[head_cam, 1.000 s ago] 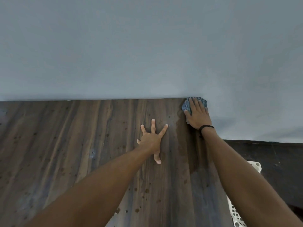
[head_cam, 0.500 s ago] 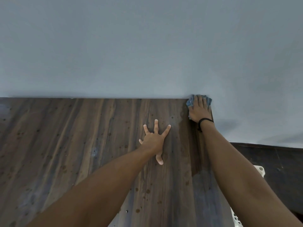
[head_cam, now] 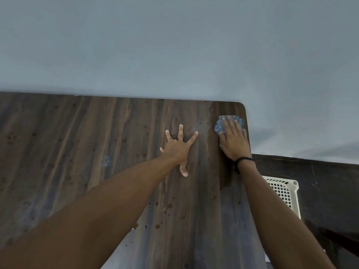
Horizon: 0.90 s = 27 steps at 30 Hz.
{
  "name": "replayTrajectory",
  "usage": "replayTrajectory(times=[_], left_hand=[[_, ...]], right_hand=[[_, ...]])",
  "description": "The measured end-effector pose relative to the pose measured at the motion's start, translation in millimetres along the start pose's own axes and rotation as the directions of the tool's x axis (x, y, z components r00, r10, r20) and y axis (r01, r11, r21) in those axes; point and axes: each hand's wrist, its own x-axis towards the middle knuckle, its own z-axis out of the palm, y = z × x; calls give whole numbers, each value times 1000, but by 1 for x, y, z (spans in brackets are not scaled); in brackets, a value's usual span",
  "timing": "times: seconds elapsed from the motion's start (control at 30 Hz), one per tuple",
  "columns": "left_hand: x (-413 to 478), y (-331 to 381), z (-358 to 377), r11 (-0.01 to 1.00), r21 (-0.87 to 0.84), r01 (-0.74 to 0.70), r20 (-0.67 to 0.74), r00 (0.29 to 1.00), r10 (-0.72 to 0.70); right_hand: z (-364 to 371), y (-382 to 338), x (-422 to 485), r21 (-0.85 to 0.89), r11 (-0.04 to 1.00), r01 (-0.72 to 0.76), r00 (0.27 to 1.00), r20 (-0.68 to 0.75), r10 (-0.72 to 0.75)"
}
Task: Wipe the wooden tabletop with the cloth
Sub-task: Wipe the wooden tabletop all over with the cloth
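Right hand [head_cam: 234, 143] presses flat on the blue cloth [head_cam: 220, 126] near the tabletop's [head_cam: 97, 142] far right corner (rounded). Left hand [head_cam: 177, 148] rests beside it, fingers spread, holding nothing.

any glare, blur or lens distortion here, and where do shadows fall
Head view: dim, even light, no hard glare on the tabletop; head view: faint shadow on the wall right of the right hand; head view: wide-angle stretch enlarges the near forearms; mild softness overall.

Matt wood-grain tabletop [head_cam: 97, 152], mottled cloth [head_cam: 220, 126]
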Motion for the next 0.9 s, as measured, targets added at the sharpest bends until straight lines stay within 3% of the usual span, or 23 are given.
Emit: replayTrajectory(times=[0.07, 0.1, 0.23, 0.37, 0.4, 0.53, 0.6, 0.67, 0.7, 0.77, 0.83, 0.9], left_hand=[[1, 0, -1, 1000, 5, -2, 1, 1000, 2], [1, 0, -1, 1000, 8, -4, 4, 1000, 4], [0, -2, 2, 998, 59, -12, -16, 1000, 13], [3, -2, -1, 998, 68, -18, -13, 1000, 19], [4, -3, 0, 997, 74, -22, -6, 1000, 23], [2, -6, 3, 996, 74, -41, -25, 999, 43], [2, -6, 1, 996, 74, -38, -25, 999, 40], [2, -5, -1, 995, 93, -42, -9, 999, 43], [1, -4, -2, 994, 97, -43, -5, 999, 44], [-1, -4, -1, 994, 95, -45, -14, 999, 47], [-4, -6, -1, 995, 96, -42, -31, 998, 45], [-5, -6, -1, 995, 90, -44, -38, 998, 47]], right_hand=[[-2, 0, -5, 34, 985, -170, 983, -57, 172], [2, -8, -8, 25, 985, -173, 983, -51, 174], [16, -11, -55, -37, 996, 78, 997, 2, -78], [12, 2, -64, 34, 966, -257, 958, -120, 259], [16, -9, -64, 42, 959, -280, 953, -110, 283], [30, -10, -109, -69, 996, 50, 997, -63, -55], [25, 9, -122, -65, 994, -92, 987, -138, 82], [26, 0, -119, 18, 945, -327, 923, -209, 323], [31, -16, -121, 23, 940, -340, 919, -205, 337], [50, -39, -146, -51, 991, -123, 982, -154, 114], [56, -32, -181, -94, 995, 45, 992, -110, -55], [50, -13, -189, -77, 989, -128, 971, -211, 109]])
